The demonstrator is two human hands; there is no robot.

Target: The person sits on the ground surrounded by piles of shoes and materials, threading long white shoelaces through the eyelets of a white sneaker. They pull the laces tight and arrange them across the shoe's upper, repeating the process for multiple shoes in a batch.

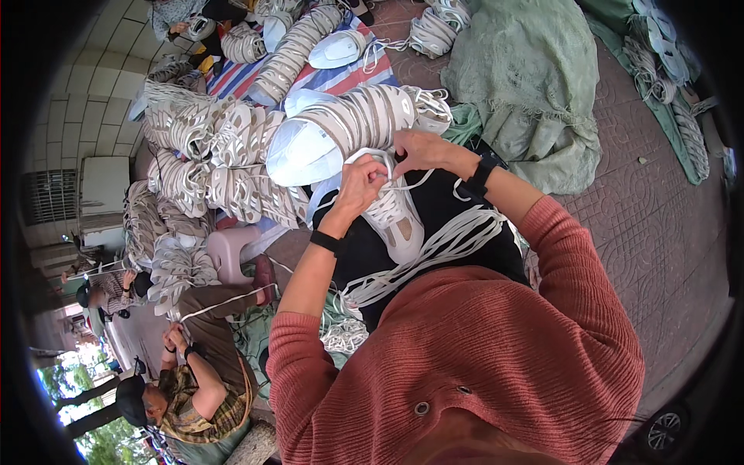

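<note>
A pale grey and white shoe upper (397, 227) lies on the black cloth over my lap, toe toward me. My left hand (361, 184) is closed at its collar, fingertips pinching a white shoelace (418, 183). Opposite it, my right hand (425, 152) bends its thumb and fingers in at the shoe's opening, on the same lace; its fingertips are partly hidden. Across my lap lies a bundle of loose white laces (446, 244). Just beyond my hands rests a long nested stack of shoe uppers (368, 116) with a pale blue-white sheet at its end.
Piles of shoe uppers (186, 124) fill the left, around a pink stool (231, 252). Beyond them lies a striped sheet (380, 74). A green woven sack (523, 85) sits at far right on the paving (643, 225). A seated person (198, 391) works at the left.
</note>
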